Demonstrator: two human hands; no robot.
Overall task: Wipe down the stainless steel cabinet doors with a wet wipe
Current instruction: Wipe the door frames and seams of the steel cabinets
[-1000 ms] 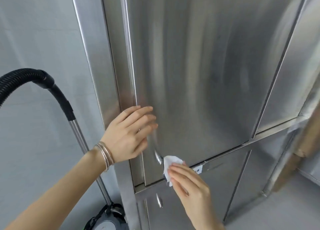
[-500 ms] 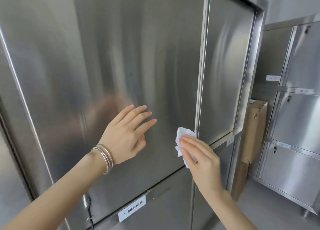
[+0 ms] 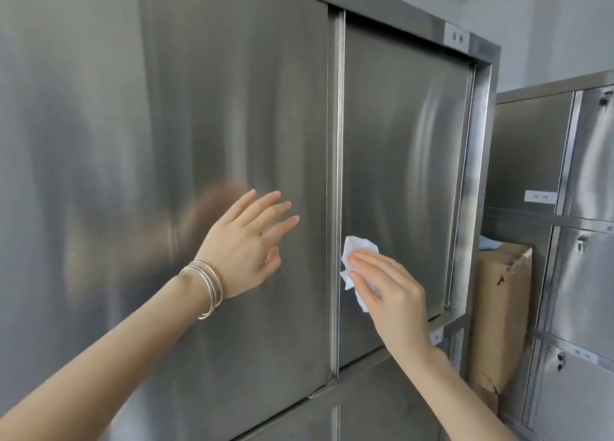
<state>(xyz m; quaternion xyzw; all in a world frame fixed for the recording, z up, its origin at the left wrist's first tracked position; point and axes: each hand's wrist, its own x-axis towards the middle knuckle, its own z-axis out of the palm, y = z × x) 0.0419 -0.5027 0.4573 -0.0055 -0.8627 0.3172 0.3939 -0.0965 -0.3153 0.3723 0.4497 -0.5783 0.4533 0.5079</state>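
Note:
Two brushed steel sliding cabinet doors fill the view: the left door in front and the right door set slightly behind it. My right hand presses a crumpled white wet wipe with straight fingers against the right door, just right of the centre seam. My left hand, with thin bracelets on the wrist, is held with fingers spread at the left door; whether it touches the steel I cannot tell.
A tall cardboard box stands in the gap to the right of the cabinet. Further right is a bank of small steel lockers with labels. Lower cabinet doors run below the sliding doors.
The view has swung right and up along the cabinet, away from the vacuum hose. My right hand has carried the wipe from the left door's lower corner across the seam onto the right door.

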